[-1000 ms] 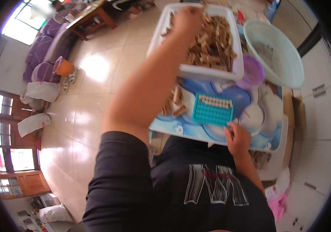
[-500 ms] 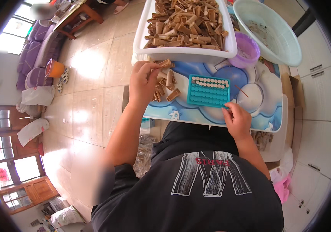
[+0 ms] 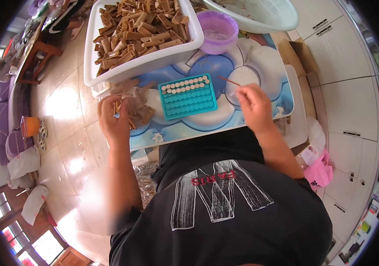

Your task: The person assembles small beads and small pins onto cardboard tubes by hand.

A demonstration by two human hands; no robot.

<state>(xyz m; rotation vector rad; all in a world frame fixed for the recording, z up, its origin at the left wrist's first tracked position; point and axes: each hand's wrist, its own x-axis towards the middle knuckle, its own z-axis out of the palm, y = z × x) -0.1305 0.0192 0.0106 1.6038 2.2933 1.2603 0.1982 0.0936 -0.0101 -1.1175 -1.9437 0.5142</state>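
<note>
White tub [image 3: 147,65]: is holding heaped brown pieces [image 3: 140,31]; is risking spillage if bumped.
Turquoise tray [image 3: 189,103]: is lying on the tabletop [image 3: 185,127], holding white discs [image 3: 185,84] in far rows; is risking scatter if knocked.
Left hand [image 3: 113,119]: is hovering, curved, at loose pieces [image 3: 147,116]; pinch unclear.
Right hand [image 3: 255,106]: is hovering, fingers bunched, beside thin stick [image 3: 228,80]; contact unclear.

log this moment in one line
left hand: at loose brown pieces, grip unclear | right hand: by thin reddish stick, contact unclear | teal tray: white discs in far rows | white tub: heaped brown pieces
</note>
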